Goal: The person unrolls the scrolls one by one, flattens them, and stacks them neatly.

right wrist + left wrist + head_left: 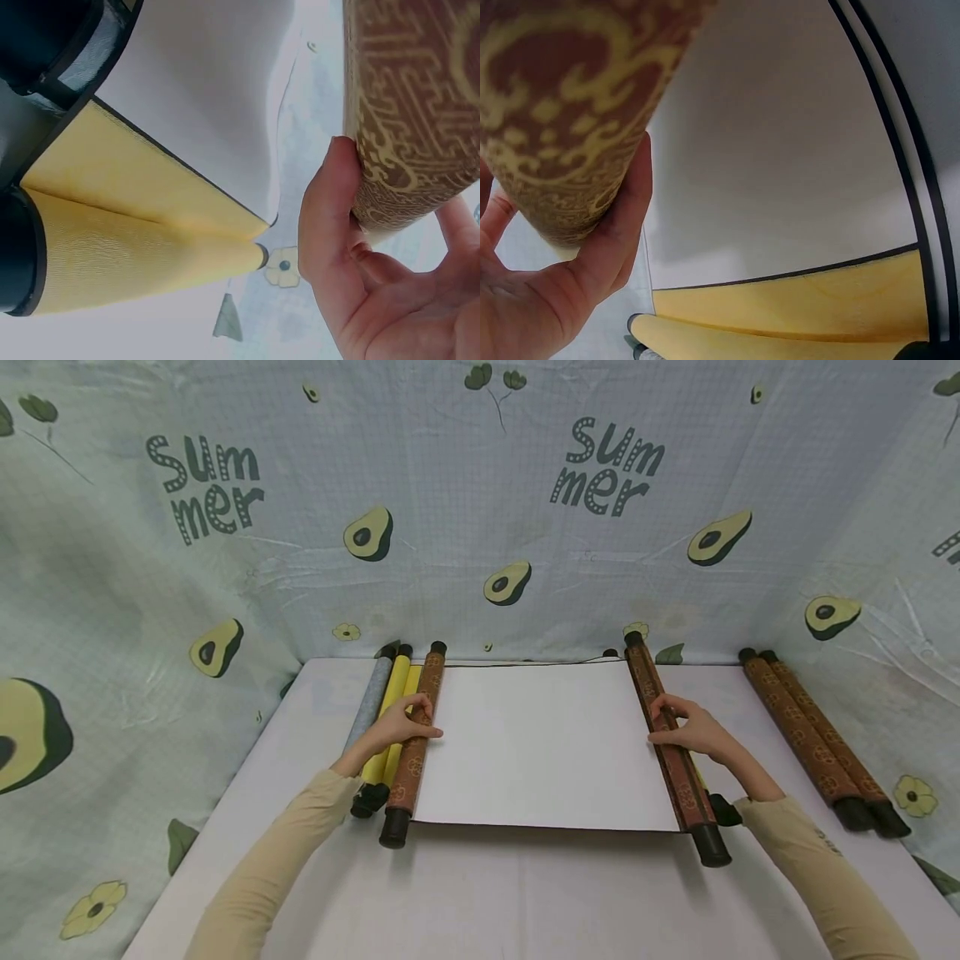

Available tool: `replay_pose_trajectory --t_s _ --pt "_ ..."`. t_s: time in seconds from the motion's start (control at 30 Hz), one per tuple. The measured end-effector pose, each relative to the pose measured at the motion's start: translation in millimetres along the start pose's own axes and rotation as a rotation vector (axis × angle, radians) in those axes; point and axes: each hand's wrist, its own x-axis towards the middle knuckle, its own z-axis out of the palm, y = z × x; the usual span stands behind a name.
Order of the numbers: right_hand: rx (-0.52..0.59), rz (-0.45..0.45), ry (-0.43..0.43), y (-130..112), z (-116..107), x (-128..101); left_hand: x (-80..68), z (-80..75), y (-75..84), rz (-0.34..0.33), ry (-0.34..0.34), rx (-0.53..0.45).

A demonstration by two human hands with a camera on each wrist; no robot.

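Note:
A white sheet (pixel 540 743) stretches between two brown patterned rolls with black end caps, like an opened scroll. My left hand (pixel 393 727) grips the left brown roll (pixel 412 764) at its middle, thumb on the inner side. On the other side, my right hand (pixel 693 728) holds the right brown roll (pixel 686 781) in the same way. Both wrist views show the held rolls raised above a second white sheet (pixel 780 165) with a yellow border. Yellow rolls (pixel 135 262) end that lower sheet, which the upper one mostly hides in the head view.
A grey roll (pixel 372 693) lies left of the yellow roll (pixel 395 685). Two brown patterned rolls (pixel 802 731) lie side by side along the right of the white table (pixel 480 902). Behind stands a cloth backdrop (pixel 450 460) printed with avocados and "summer".

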Motion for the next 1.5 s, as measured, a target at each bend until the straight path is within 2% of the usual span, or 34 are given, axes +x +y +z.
replay_pose_trajectory --t_s 0.33,0.53,0.8,1.0,1.1,1.13,1.23,1.33,1.37,1.4,1.5 --pt "0.016 0.001 0.007 4 -4 -2 1.2 -3.2 0.0 0.003 -0.006 0.026" --pt "-0.029 0.007 0.026 6 -7 -4 -0.5 -6.9 0.4 0.022 -0.032 0.015" --pt "-0.034 0.003 0.020 8 -12 -6 -3.2 -10.4 4.4 0.003 -0.010 0.050" --pt "-0.019 -0.012 0.016 13 -13 -7 -1.2 -12.4 1.3 0.049 0.032 0.086" --pt "-0.018 -0.021 0.005 13 -14 -8 0.6 -14.6 -3.3 0.089 0.025 0.086" --pt "-0.015 -0.019 0.002 13 -15 -8 6.0 -16.5 -13.5 0.141 0.012 0.062" --pt "-0.010 -0.007 -0.003 15 -16 -9 6.5 -18.8 -15.9 0.164 0.004 0.056" --pt "0.011 0.024 0.000 17 -18 -10 5.3 -20.0 -12.5 0.126 0.005 0.051" --pt "0.014 0.032 0.001 18 -18 -10 -2.1 -19.3 0.9 0.069 0.010 0.067" --pt "0.019 0.038 0.002 19 -19 -10 -4.6 -19.3 5.6 0.051 0.009 0.072" --pt "0.021 0.043 0.007 21 -21 -12 -4.8 -20.6 7.1 0.033 0.000 0.076"
